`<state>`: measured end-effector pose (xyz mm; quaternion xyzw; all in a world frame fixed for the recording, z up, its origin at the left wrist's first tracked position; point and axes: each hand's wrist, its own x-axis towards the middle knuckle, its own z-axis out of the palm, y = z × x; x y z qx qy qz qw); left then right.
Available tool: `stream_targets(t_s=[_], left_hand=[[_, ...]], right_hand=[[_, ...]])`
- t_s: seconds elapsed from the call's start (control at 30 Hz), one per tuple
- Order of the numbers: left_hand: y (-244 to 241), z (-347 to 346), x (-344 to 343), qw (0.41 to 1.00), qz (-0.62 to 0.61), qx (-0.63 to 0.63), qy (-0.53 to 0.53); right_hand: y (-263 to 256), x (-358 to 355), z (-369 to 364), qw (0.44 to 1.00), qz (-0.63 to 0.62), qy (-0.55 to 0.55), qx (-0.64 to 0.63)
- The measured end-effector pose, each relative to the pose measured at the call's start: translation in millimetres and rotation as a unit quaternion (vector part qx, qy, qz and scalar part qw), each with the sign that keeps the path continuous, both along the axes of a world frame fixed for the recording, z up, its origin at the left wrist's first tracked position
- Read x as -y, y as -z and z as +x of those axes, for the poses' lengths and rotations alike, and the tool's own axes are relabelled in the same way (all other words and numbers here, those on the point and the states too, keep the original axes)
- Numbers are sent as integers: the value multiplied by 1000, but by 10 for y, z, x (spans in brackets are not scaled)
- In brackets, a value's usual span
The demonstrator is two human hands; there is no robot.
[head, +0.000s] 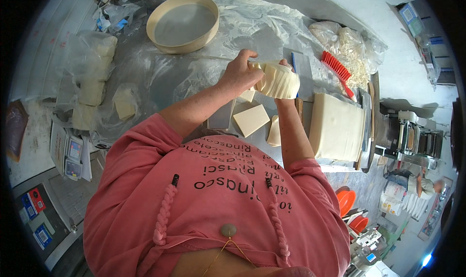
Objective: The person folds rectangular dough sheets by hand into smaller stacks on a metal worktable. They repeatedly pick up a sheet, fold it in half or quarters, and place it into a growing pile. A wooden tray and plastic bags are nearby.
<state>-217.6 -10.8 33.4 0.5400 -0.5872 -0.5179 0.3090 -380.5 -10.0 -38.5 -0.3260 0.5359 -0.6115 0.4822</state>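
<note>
My right hand point(287, 67) holds a thick stack of thin dough sheets point(278, 81) above the table, its thumb showing behind the stack. Pressed to the left side of the same stack, my left hand point(242, 71) has its fingers on the edges of the sheets. Below the hands, a flat rectangular piece of dough point(251, 120) lies on the metal surface, with a folded piece point(274, 131) beside my right forearm. A wide cleaver-like blade point(303, 71) with a blue edge lies just right of the stack, partly hidden.
A round sieve point(151, 36) stands at the back on the floury table. To the right are a red brush point(336, 67), a large folded dough slab point(336, 131) and a bag of noodles point(349, 47). Bagged dough blocks point(93, 91) and a scale point(74, 149) are left. Another person point(418, 184) is far right.
</note>
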Motion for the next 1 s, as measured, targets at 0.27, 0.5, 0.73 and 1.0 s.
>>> stream_targets(t_s=[0.27,0.5,0.73,1.0], left_hand=[[-93,-31,-171,978,-201,-47,36],[-192,-23,-232,954,-281,-102,0],[-143,-5,-213,954,-279,-105,-20],[-14,166,-166,932,-116,-338,59]], right_hand=[[-260,-83,-53,982,-72,-15,171],[-453,-171,14,967,-121,-25,222],[-605,-234,-4,968,-99,-138,188],[-1334,-469,11,845,-262,-110,-452]])
